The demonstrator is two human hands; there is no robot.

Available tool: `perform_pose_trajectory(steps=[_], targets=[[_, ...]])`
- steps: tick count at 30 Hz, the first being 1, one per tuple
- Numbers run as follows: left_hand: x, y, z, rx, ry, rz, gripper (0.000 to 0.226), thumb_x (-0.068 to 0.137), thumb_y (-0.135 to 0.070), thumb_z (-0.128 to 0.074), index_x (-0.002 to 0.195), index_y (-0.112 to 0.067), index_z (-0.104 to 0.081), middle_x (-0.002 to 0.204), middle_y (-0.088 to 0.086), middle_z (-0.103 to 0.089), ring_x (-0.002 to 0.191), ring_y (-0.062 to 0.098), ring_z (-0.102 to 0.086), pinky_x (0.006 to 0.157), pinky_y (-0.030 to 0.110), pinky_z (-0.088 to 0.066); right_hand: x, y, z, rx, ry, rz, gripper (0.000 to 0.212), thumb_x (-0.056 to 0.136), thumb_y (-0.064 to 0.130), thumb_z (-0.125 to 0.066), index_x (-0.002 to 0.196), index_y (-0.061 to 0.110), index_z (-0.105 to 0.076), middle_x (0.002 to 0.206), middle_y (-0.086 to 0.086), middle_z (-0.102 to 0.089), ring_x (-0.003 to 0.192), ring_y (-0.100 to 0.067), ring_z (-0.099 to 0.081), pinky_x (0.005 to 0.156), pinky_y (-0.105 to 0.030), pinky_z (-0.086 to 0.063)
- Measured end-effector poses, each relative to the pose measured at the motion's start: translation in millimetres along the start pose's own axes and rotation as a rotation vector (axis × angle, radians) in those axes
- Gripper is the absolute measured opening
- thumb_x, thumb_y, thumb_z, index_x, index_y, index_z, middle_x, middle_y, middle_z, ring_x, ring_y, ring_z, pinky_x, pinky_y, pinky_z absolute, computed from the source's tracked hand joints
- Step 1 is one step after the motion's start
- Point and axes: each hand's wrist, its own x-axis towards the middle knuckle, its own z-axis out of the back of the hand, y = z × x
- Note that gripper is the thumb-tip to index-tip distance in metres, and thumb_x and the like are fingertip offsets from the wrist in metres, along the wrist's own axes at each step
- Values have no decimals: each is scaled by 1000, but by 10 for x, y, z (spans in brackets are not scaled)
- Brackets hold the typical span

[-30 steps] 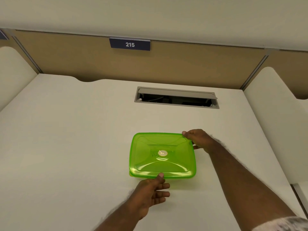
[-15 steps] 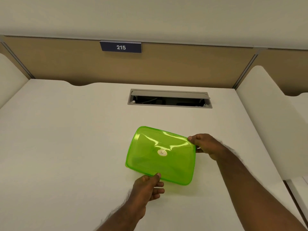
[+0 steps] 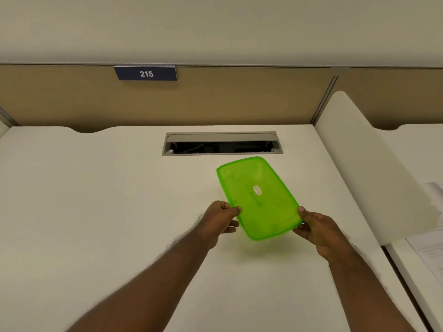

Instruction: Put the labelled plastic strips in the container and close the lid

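A translucent green plastic container (image 3: 259, 200) with a white oval sticker at its centre is held just above the white desk (image 3: 96, 200), tilted and turned so that a short end faces me. My left hand (image 3: 223, 219) pinches its near left edge. My right hand (image 3: 318, 228) grips its near right corner. I cannot tell whether the lid is seated on the base or whether anything lies inside. No labelled plastic strips are in view.
An open grey cable hatch (image 3: 223, 143) is set into the desk just behind the container. A tan partition carries a sign reading 215 (image 3: 146, 73). A white side divider (image 3: 359, 164) stands at the right, with papers (image 3: 429, 255) on the neighbouring desk.
The container has left the desk surface, risen and rotated about a quarter turn. My left hand has shifted from its front edge to its left edge, my right hand from the back corner to the near corner.
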Motion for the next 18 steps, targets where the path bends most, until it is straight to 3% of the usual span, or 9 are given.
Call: perform_pose_trajectory(steps=[2,5,9,13,18], targets=[[173,-83,-84,29,20,24,25,85,-16,-69,101,-5,-53,95,12,-65,68,17,-61,57,29,-54,8,-27,52,55,-27,9,14,93,16,-56,88,4,-63,87,-13,-66,62,-14,-67,52,-24,-58],[368,-212,-210,63,45,59,36,85,-7,-65,120,-4,-55,105,14,-66,76,19,-60,59,29,-53,53,-51,106,99,-85,13,13,92,15,-57,88,4,-61,87,-13,-64,72,-21,-61,50,-24,-58],[524,-310,-352,117,50,66,28,87,-3,-63,114,-4,-59,104,14,-65,84,23,-59,61,29,-50,157,-83,164,125,-149,10,13,91,17,-60,88,4,-62,90,-17,-63,79,-24,-57,49,-24,-57],[606,-281,-470,156,15,56,42,87,-4,-63,128,-4,-53,108,16,-65,86,23,-59,59,29,-49,241,-107,201,96,-220,9,22,90,17,-61,101,-3,-60,97,-21,-59,78,-24,-56,48,-24,-57],[602,-260,-506,177,-28,31,45,87,-7,-64,130,-6,-52,97,14,-63,74,18,-58,59,29,-48,231,-67,223,66,-198,-10,26,89,21,-63,104,0,-61,104,-19,-58,79,-24,-57,52,-28,-59]])
